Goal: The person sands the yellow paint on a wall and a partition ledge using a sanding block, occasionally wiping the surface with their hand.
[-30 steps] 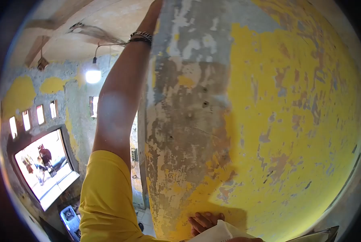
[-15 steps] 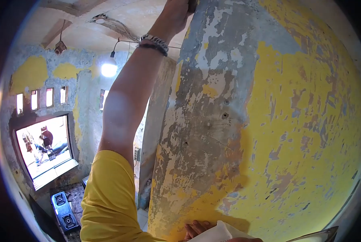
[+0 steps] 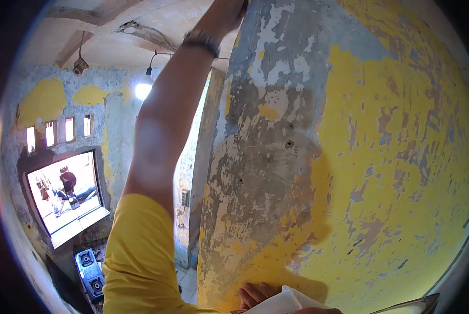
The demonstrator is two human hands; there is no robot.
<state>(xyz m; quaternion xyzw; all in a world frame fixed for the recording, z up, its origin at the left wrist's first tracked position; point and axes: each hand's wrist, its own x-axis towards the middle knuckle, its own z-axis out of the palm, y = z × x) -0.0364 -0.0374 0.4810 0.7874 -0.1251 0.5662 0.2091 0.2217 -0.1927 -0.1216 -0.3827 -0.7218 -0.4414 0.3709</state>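
Note:
My left arm, in a yellow sleeve (image 3: 140, 251), reaches up along the edge of a worn wall (image 3: 276, 172). At the top edge of the view, my left hand (image 3: 228, 15) is closed against the wall's edge around something dark, mostly cut off by the frame. A bracelet (image 3: 202, 41) circles the wrist. Low in front of me, the curled fingers of my right hand (image 3: 254, 294) show behind a white sheet-like thing (image 3: 287, 302), which they grip close to the wall. The wall has bare grey patches and flaking yellow paint.
To the left, a two-burner stove (image 3: 90, 272) stands below a window (image 3: 67, 193). A lit bulb (image 3: 143, 91) hangs from the ceiling. A wall socket (image 3: 185, 197) is beyond my arm. At bottom right, a thin rim-like edge (image 3: 412, 304) shows.
The view has turned slightly, so the window and stove sit farther right. My left hand has shifted a little left along with the wall's edge. My right hand stays low.

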